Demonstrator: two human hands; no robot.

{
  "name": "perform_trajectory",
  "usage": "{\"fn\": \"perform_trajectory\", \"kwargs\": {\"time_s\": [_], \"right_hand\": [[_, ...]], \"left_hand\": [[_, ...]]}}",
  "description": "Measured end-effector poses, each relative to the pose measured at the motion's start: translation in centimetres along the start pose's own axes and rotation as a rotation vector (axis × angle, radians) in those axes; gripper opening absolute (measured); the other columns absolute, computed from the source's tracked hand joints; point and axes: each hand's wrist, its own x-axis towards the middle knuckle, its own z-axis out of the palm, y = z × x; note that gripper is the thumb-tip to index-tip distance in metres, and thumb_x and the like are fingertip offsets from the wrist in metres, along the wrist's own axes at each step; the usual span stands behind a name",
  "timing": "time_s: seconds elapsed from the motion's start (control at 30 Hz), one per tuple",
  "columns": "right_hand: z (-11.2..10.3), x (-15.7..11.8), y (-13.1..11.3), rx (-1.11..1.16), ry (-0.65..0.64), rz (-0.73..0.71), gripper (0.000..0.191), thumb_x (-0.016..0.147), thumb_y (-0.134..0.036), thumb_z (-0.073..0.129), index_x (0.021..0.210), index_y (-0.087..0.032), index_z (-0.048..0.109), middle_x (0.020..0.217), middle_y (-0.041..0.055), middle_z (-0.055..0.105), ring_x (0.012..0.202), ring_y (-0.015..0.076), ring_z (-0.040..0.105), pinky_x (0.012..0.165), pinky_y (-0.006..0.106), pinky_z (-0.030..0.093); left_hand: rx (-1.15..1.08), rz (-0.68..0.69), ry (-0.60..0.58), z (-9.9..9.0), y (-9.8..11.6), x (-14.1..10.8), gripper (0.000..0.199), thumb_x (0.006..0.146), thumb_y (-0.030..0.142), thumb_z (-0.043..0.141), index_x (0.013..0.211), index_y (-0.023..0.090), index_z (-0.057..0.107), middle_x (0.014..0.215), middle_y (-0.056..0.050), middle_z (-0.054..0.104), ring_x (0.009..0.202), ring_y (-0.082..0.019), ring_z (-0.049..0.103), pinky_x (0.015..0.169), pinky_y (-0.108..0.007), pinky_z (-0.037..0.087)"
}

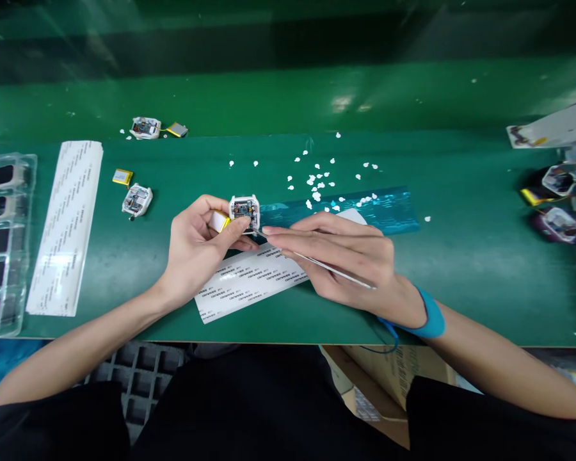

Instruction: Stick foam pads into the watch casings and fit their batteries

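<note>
My left hand (196, 246) holds a small white square device case (244, 211) with an exposed circuit board, plus a yellow-edged battery (219, 221) against it. My right hand (345, 259) grips thin metal tweezers (333, 272), their tip reaching toward the lower edge of the case. A blue wrist strap (432, 314) is on my right wrist. Under both hands lies a white label sheet (240, 288) with printed text.
A second label sheet (67, 224) and a clear tray (0, 243) of dark parts lie at left. Two more open cases (137, 200) (145, 127) and loose batteries (123, 177) sit behind. White paper bits (317, 179) scatter near a teal film strip (388, 211). More parts (557, 205) sit at right.
</note>
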Motion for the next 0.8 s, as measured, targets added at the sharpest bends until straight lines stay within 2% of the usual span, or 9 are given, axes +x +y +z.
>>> {"fn": "perform_trajectory", "kwargs": {"time_s": [0.13, 0.27, 0.43, 0.53, 0.6, 0.67, 0.8], "right_hand": [[0.0, 0.1, 0.3, -0.022, 0.059, -0.021, 0.043, 0.097, -0.004, 0.061, 0.133, -0.027, 0.065, 0.117, 0.0037, 0.077, 0.094, 0.0192, 0.074, 0.077, 0.036, 0.067], [-0.2, 0.1, 0.4, -0.133, 0.055, -0.096, 0.044, 0.094, 0.0, 0.064, 0.132, -0.023, 0.065, 0.119, 0.0073, 0.077, 0.095, 0.0206, 0.074, 0.077, 0.035, 0.067], [-0.3, -0.1, 0.3, -0.281, 0.017, -0.229, 0.037, 0.092, 0.0, 0.066, 0.127, -0.013, 0.066, 0.117, 0.0091, 0.077, 0.093, 0.0214, 0.074, 0.071, 0.033, 0.067], [-0.3, -0.1, 0.3, -0.34, 0.025, -0.266, 0.033, 0.093, -0.002, 0.066, 0.125, -0.011, 0.066, 0.116, 0.0086, 0.078, 0.092, 0.0206, 0.073, 0.072, 0.032, 0.067], [-0.2, -0.1, 0.4, -0.352, 0.032, -0.27, 0.032, 0.093, -0.003, 0.067, 0.124, -0.012, 0.067, 0.115, 0.0078, 0.078, 0.092, 0.0202, 0.073, 0.071, 0.032, 0.067], [-0.2, -0.2, 0.5, -0.35, 0.034, -0.281, 0.032, 0.093, -0.003, 0.068, 0.123, -0.011, 0.067, 0.116, 0.0076, 0.078, 0.091, 0.0206, 0.073, 0.07, 0.032, 0.066], [-0.1, -0.2, 0.7, -0.35, 0.006, -0.291, 0.03, 0.094, -0.003, 0.068, 0.123, -0.01, 0.067, 0.118, 0.0074, 0.077, 0.093, 0.021, 0.073, 0.07, 0.033, 0.066]], "left_hand": [[-0.017, 0.001, 0.017, -0.2, 0.1, 0.5, 0.028, 0.072, 0.023, 0.088, 0.086, 0.018, 0.064, 0.071, 0.0, 0.073, 0.06, -0.015, 0.073, 0.065, -0.027, 0.066], [0.006, 0.072, 0.021, -0.9, 0.5, 1.5, 0.032, 0.068, 0.016, 0.089, 0.085, 0.017, 0.062, 0.075, 0.0, 0.074, 0.061, -0.015, 0.073, 0.068, -0.027, 0.066], [0.164, 0.169, 0.076, -2.1, 0.4, 3.2, 0.028, 0.069, 0.016, 0.085, 0.084, 0.017, 0.062, 0.065, 0.002, 0.07, 0.056, -0.015, 0.071, 0.059, -0.026, 0.063], [0.267, 0.234, 0.087, -2.7, -0.2, 4.0, 0.027, 0.07, 0.017, 0.083, 0.086, 0.018, 0.062, 0.061, 0.003, 0.067, 0.054, -0.016, 0.07, 0.055, -0.026, 0.06], [0.407, 0.297, 0.092, -3.2, -0.6, 4.5, 0.024, 0.073, 0.021, 0.082, 0.089, 0.018, 0.063, 0.064, 0.002, 0.068, 0.056, -0.017, 0.07, 0.054, -0.027, 0.058], [0.64, 0.411, 0.119, -3.8, -0.6, 4.9, 0.019, 0.077, 0.024, 0.079, 0.09, 0.019, 0.066, 0.072, 0.0, 0.071, 0.059, -0.017, 0.069, 0.057, -0.03, 0.057], [1.12, 0.715, 0.177, -4.7, 0.3, 5.0, 0.01, 0.085, 0.028, 0.073, 0.09, 0.021, 0.069, 0.098, -0.007, 0.074, 0.088, -0.024, 0.068, 0.079, -0.039, 0.056]]}}
